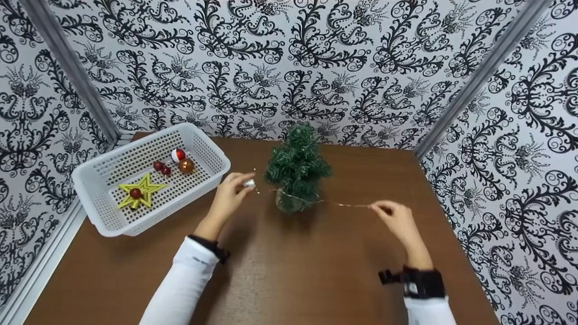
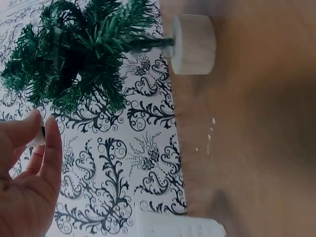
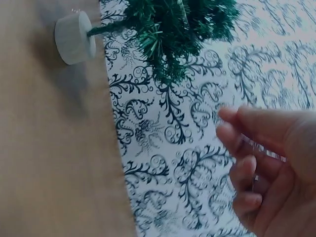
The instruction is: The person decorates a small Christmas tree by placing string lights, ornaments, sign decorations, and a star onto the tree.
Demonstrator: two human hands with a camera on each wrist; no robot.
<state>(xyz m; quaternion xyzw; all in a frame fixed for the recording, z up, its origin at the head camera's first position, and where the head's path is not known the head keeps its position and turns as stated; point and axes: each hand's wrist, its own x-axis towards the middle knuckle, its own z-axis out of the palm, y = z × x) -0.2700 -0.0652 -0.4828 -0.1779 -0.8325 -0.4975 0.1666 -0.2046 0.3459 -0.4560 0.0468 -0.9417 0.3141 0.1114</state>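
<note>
A thin wire (image 1: 353, 205) stretches above the table (image 1: 325, 275), crossing in front of the tree (image 1: 298, 158) low down, near its base (image 1: 287, 204). The right hand (image 1: 397, 221) pinches the wire's end, well to the right of the tree. The left hand (image 1: 229, 193), on the other side, pinches a small white piece (image 1: 249, 183) between thumb and fingers. Farther left, a white basket (image 1: 86, 194) holds 1 yellow star (image 1: 148, 187) and 5 balls (image 1: 185, 165). Patterned walls (image 1: 316, 72) stand behind and beside the table.
</note>
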